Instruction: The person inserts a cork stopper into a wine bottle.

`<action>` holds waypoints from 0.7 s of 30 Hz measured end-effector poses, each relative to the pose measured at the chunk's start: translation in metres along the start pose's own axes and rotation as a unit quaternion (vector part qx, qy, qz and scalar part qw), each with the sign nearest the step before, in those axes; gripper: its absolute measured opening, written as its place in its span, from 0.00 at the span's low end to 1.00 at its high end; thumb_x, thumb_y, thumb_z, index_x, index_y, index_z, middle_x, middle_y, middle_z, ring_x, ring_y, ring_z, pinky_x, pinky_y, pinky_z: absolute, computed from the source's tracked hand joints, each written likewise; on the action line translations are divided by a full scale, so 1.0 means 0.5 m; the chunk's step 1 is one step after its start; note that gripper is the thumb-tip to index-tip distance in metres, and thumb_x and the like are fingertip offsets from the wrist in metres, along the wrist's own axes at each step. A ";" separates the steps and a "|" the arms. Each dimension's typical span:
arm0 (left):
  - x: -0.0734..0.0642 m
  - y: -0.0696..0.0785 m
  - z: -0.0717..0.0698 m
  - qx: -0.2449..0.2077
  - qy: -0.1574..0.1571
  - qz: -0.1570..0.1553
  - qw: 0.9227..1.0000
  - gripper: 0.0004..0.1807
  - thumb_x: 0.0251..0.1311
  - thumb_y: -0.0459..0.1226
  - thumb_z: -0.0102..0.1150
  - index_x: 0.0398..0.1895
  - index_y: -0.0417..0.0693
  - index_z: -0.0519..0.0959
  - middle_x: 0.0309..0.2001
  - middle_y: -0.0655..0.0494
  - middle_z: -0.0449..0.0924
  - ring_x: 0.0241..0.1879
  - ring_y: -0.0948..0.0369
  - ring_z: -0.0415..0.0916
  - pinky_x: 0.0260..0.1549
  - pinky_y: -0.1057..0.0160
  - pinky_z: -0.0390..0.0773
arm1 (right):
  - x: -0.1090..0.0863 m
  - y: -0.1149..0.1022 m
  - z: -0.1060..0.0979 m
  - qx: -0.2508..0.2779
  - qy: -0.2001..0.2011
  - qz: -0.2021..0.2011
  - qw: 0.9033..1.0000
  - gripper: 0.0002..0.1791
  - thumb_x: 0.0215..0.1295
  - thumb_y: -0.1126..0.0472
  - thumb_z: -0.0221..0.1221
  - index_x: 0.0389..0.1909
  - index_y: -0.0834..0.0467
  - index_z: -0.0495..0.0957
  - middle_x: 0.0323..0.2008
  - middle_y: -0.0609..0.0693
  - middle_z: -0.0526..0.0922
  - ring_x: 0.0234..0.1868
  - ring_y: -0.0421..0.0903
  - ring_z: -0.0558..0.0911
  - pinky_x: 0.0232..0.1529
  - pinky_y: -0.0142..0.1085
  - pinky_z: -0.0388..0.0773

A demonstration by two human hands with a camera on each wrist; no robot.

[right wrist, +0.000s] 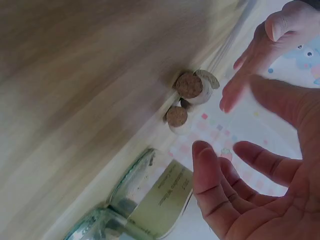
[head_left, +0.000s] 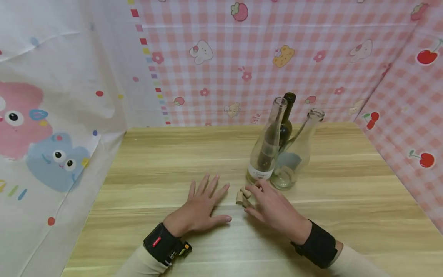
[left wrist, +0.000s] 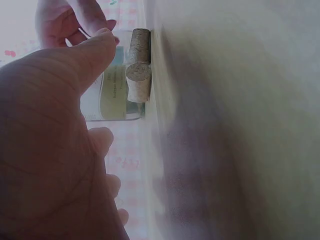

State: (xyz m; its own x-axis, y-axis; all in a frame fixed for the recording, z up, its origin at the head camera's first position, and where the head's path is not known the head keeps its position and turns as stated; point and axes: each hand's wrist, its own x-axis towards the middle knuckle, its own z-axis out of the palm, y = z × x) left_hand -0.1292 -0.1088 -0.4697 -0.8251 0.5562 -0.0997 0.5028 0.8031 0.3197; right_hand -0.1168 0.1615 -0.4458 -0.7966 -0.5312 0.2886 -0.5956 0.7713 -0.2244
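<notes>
Three short wine corks (head_left: 239, 197) are grouped near the middle of the wooden table, beside the bottles. My right hand (head_left: 273, 207) is just to their right, thumb and fingers apart; in the right wrist view nothing lies between them and the corks (right wrist: 190, 86) are beyond the fingertips. Palm down with fingers spread, my left hand (head_left: 197, 211) is left of the corks and holds nothing. In the left wrist view two corks (left wrist: 139, 82) show past the thumb. A clear labelled wine bottle (head_left: 261, 154) stands behind the right hand's fingers.
Another clear bottle (head_left: 294, 165) stands right of the labelled one, with a dark green bottle (head_left: 288, 115) behind them. The wooden table (head_left: 166, 150) meets a pink checked cloth (head_left: 221, 77) at the back. A pale printed sheet (head_left: 69, 57) hangs on the left.
</notes>
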 end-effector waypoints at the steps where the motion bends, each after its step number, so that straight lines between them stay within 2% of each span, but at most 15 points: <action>1: 0.001 -0.001 0.001 0.000 -0.001 -0.001 1.000 0.53 0.65 0.75 0.46 0.86 0.66 0.44 0.86 0.45 0.35 0.85 0.38 0.28 0.76 0.24 0.36 | 0.003 -0.001 0.002 0.000 -0.001 0.000 1.000 0.32 0.58 0.52 0.78 0.61 0.56 0.79 0.47 0.51 0.78 0.37 0.41 0.77 0.37 0.35 0.79; 10: -0.002 0.001 -0.001 -0.011 -0.006 -0.005 1.000 0.54 0.65 0.75 0.46 0.86 0.65 0.43 0.86 0.45 0.34 0.85 0.39 0.27 0.77 0.25 0.34 | 0.022 -0.010 0.023 0.008 -0.048 0.005 0.999 0.18 0.59 0.58 0.76 0.46 0.55 0.81 0.33 0.45 0.75 0.28 0.38 0.74 0.30 0.32 0.73; 17: -0.002 -0.002 -0.001 -0.017 -0.004 -0.005 1.000 0.53 0.65 0.75 0.46 0.86 0.66 0.44 0.87 0.45 0.35 0.85 0.39 0.28 0.77 0.26 0.36 | 0.027 -0.013 0.038 0.003 -0.049 0.015 0.999 0.15 0.59 0.62 0.75 0.44 0.57 0.82 0.33 0.47 0.76 0.29 0.42 0.79 0.30 0.34 0.76; 21: -0.002 -0.003 -0.001 -0.020 -0.003 -0.005 1.000 0.53 0.65 0.75 0.46 0.86 0.65 0.45 0.87 0.45 0.35 0.85 0.39 0.28 0.77 0.26 0.36 | 0.028 -0.014 0.042 0.001 -0.044 0.010 0.999 0.13 0.60 0.63 0.75 0.41 0.56 0.82 0.32 0.47 0.76 0.29 0.41 0.78 0.29 0.33 0.76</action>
State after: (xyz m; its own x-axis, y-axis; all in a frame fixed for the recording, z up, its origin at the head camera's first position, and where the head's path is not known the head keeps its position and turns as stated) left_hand -0.1292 -0.1107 -0.4698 -0.8280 0.5499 -0.1094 0.4841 0.7996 0.3553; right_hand -0.1261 0.1413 -0.4596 -0.8138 -0.5454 0.2009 -0.5804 0.7806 -0.2320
